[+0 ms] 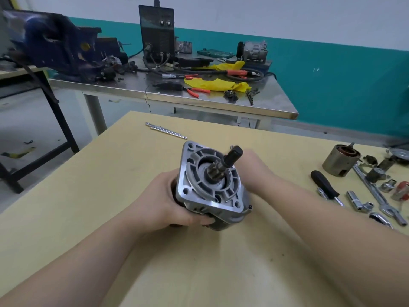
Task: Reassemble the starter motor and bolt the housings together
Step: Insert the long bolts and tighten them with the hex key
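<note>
- The starter motor (210,185) is held upright above the pale wooden table (88,207), near its middle, with its square silver mounting flange (223,204) tipped towards the camera.
- A dark splined shaft (232,155) sticks up and out of the flange centre, with the pinion gear (213,172) at its base.
- The left hand (168,202) grips the motor body from the left and below, its fingers curled round the underside and the thumb lying along the lower edge of the flange.
- The right hand (254,171) wraps the motor from the right and behind; its fingers are hidden by the housing, so the exact hold cannot be told, though the palm sits against the body.
- To the right on the table stands a cylindrical field housing (340,159) showing copper windings inside.
- Near it lie a black-handled screwdriver (325,185), chrome sockets (356,200) and a long chrome wrench (376,193).
- A thin metal rod (166,130) lies on the far part of the table, well apart from the motor.
- Behind stands a steel workbench (199,100) bearing a black welding machine (157,32), yellow cloth (217,84), orange-handled pliers (197,90) and a blue bench vise (55,43).
</note>
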A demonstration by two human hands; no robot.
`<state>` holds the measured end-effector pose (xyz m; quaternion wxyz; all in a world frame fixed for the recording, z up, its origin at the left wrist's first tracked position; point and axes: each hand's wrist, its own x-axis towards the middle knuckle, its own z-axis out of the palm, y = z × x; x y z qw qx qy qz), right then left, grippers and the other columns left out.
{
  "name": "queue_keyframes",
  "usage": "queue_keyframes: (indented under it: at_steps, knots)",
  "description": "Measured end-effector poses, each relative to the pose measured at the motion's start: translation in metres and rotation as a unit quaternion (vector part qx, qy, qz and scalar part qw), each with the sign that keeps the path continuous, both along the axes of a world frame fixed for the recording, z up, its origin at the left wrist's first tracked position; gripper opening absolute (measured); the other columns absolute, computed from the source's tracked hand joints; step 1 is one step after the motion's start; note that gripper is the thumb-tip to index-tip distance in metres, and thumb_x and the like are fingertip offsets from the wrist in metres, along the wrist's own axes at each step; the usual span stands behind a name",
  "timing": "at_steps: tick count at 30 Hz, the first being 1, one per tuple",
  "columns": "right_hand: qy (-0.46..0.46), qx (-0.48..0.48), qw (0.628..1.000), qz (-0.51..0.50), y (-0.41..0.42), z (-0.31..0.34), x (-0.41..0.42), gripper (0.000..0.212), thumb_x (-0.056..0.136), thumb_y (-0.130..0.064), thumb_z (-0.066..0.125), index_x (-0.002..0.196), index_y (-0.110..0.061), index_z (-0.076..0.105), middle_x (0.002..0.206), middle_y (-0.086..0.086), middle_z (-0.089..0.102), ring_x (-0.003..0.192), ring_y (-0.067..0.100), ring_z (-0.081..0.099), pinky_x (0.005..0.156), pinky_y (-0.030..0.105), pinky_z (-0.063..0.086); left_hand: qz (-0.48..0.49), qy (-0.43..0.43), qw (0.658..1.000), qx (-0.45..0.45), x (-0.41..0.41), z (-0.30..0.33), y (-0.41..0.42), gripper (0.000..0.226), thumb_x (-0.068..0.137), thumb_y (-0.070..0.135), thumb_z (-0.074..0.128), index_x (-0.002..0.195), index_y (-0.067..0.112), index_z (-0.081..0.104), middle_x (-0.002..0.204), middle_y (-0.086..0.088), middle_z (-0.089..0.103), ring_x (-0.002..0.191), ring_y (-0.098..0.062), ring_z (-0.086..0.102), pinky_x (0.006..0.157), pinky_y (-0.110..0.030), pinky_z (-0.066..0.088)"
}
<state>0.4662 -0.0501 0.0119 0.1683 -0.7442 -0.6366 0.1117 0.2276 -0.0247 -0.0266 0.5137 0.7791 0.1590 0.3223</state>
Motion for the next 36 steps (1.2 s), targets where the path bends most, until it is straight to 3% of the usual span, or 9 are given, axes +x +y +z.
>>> queue_keyframes:
  at_steps: [3,5,8,15,18,21,23,28,36]
  knots:
    - [-0.041,0.018,0.994,-0.100,0.035,0.004,0.021,0.024,0.097,-0.008,0.052,0.105,-0.011,0.074,0.096,0.002,0.067,0.093,0.030,0.062,0.075,0.032,0.048,0.010,-0.001,1.000,-0.008,0.000,-0.002,0.003,0.062,0.068,0.020,0.100,0.120,0.042,0.075,0.114,0.005,0.082,0.103,-0.014,0.079,0.080,-0.023,0.062]
    - [-0.085,-0.039,0.990,-0.107,0.050,0.005,0.026,0.010,0.092,-0.008,0.055,0.085,-0.010,0.063,0.083,0.007,0.059,0.080,0.033,0.058,0.065,0.032,0.045,0.001,-0.007,1.000,-0.014,0.000,-0.001,0.003,0.064,0.069,0.018,0.098,0.122,0.042,0.073,0.116,0.005,0.081,0.105,-0.016,0.079,0.082,-0.026,0.064]
    - [-0.130,-0.092,0.984,-0.081,0.058,-0.004,0.028,0.023,0.089,0.000,0.055,0.070,-0.011,0.049,0.073,0.008,0.050,0.070,0.029,0.052,0.060,0.031,0.042,-0.030,-0.020,0.999,-0.029,0.000,0.003,0.001,0.068,0.071,0.011,0.096,0.126,0.044,0.072,0.122,0.005,0.080,0.112,-0.015,0.077,0.088,-0.023,0.061]
    - [-0.120,-0.103,0.987,-0.028,0.057,0.000,0.030,0.022,0.091,-0.003,0.059,0.078,-0.022,0.056,0.094,0.006,0.065,0.086,0.028,0.062,0.076,0.038,0.059,-0.048,-0.037,0.997,-0.043,0.001,0.000,0.003,0.073,0.070,0.010,0.097,0.132,0.038,0.068,0.130,0.001,0.077,0.120,-0.020,0.075,0.093,-0.024,0.060]
    - [0.154,-0.003,0.987,-0.047,0.038,0.015,0.026,0.034,0.088,0.001,0.058,0.083,-0.028,0.074,0.089,0.001,0.065,0.078,0.019,0.059,0.059,0.024,0.051,-0.051,-0.046,0.997,-0.037,0.001,0.002,0.004,0.074,0.072,0.014,0.097,0.133,0.042,0.067,0.132,0.003,0.076,0.122,-0.018,0.073,0.096,-0.024,0.059]
    - [0.556,0.053,0.829,0.026,0.007,0.033,0.018,0.029,0.091,0.002,0.067,0.114,-0.011,0.077,0.085,0.004,0.062,0.081,0.019,0.054,0.066,0.031,0.050,-0.046,-0.047,0.998,-0.013,-0.002,0.004,0.005,0.067,0.076,0.017,0.094,0.132,0.044,0.068,0.129,0.010,0.077,0.121,-0.010,0.073,0.097,-0.021,0.057]
    - [0.619,0.076,0.775,0.103,-0.012,0.043,0.009,0.034,0.093,-0.005,0.071,0.127,-0.004,0.068,0.086,0.002,0.060,0.080,0.017,0.054,0.068,0.031,0.048,-0.046,-0.047,0.998,-0.011,-0.003,0.004,0.006,0.063,0.078,0.020,0.093,0.131,0.044,0.070,0.131,0.011,0.076,0.124,-0.010,0.071,0.101,-0.021,0.055]
    - [0.465,0.194,0.848,0.166,-0.050,0.082,-0.013,0.030,0.100,-0.034,0.057,0.111,-0.016,0.079,0.082,0.005,0.061,0.074,0.020,0.053,0.056,0.030,0.043,-0.060,-0.044,0.996,-0.049,-0.004,0.001,0.007,0.055,0.080,0.016,0.091,0.130,0.029,0.073,0.131,-0.002,0.076,0.126,-0.023,0.071,0.103,-0.027,0.055]
    - [0.279,0.159,0.909,0.266,-0.060,0.113,-0.037,0.010,0.093,-0.016,0.073,0.099,-0.017,0.080,0.082,0.010,0.078,0.071,0.029,0.073,0.062,0.029,0.058,-0.069,-0.039,0.995,-0.053,0.001,0.001,0.004,0.072,0.070,0.017,0.099,0.133,0.032,0.069,0.131,-0.004,0.077,0.121,-0.025,0.074,0.098,-0.033,0.059]
